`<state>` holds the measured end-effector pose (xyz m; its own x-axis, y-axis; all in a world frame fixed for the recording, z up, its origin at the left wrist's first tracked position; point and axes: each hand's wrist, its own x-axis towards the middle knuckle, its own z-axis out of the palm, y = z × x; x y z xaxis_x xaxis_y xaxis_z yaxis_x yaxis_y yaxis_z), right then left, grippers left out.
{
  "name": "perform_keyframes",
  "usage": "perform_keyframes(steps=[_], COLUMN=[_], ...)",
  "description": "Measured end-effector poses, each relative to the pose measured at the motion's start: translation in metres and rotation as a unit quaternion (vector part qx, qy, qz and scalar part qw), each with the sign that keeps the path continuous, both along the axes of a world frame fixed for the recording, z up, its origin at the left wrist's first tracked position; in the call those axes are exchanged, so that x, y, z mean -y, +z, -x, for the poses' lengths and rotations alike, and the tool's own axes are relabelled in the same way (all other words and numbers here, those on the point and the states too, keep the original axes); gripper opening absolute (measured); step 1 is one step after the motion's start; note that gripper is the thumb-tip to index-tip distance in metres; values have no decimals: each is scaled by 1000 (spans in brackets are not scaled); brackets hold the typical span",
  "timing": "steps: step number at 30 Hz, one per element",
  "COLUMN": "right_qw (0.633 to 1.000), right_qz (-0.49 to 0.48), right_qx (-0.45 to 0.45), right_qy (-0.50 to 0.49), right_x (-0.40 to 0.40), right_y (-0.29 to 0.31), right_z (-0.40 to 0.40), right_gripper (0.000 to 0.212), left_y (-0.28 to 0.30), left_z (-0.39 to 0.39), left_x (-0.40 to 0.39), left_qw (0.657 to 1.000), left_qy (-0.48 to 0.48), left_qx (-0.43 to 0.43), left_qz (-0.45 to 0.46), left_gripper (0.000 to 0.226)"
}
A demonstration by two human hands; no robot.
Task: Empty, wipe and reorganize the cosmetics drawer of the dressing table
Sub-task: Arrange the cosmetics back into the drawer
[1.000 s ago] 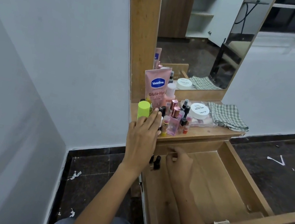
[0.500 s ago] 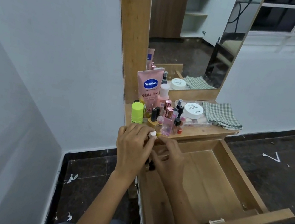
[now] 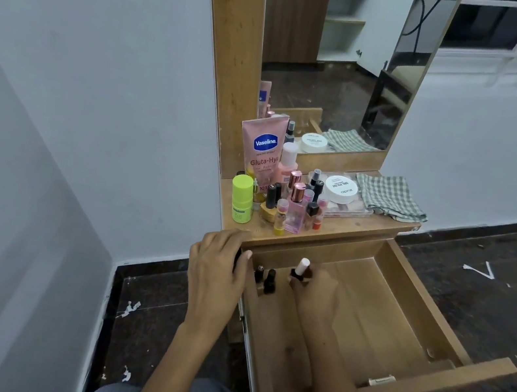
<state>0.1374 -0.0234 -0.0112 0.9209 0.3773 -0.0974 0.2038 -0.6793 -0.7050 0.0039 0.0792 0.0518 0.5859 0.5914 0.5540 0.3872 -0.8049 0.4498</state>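
The wooden drawer (image 3: 421, 305) of the dressing table stands pulled out. Two small dark bottles (image 3: 265, 278) stand upright in its back left corner. Just right of them my right hand (image 3: 314, 290) pinches a dark nail polish bottle with a white cap (image 3: 301, 268), held upright low in the drawer. My left hand (image 3: 218, 268) is at the drawer's back left edge, its fingers curled round a small dark bottle (image 3: 237, 258) that is mostly hidden. Several cosmetics (image 3: 295, 202) stand crowded on the table top (image 3: 348, 227).
On the top stand a pink Vaseline tube (image 3: 262, 148) and a lime green stick (image 3: 242, 198). A white jar (image 3: 339, 187) lies on a clear case beside a folded checked cloth (image 3: 388, 196). The mirror (image 3: 337, 54) rises behind. A wall is close on the left, dark floor to the right.
My left hand came down from the table top to the drawer's left edge. The white-capped bottle went into my right hand and down into the drawer beside the two dark bottles.
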Motion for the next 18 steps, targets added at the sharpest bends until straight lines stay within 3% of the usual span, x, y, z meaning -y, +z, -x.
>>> perform_keyframes(steps=[9, 14, 18], right_qw=[995, 994, 998], right_qz=[55, 72, 34], right_qx=[-11, 6, 9], right_qy=[86, 77, 57], right_x=[-18, -21, -7], right_y=[-24, -84, -20], right_z=[-3, -37, -7], right_gripper=[21, 28, 34], left_y=[-5, -1, 6], left_z=[2, 0, -6], left_x=[-2, -4, -8], left_qw=[1000, 999, 998], left_qy=[14, 20, 12], left_qx=[5, 10, 18], left_qz=[-18, -32, -65], left_gripper=[23, 22, 24])
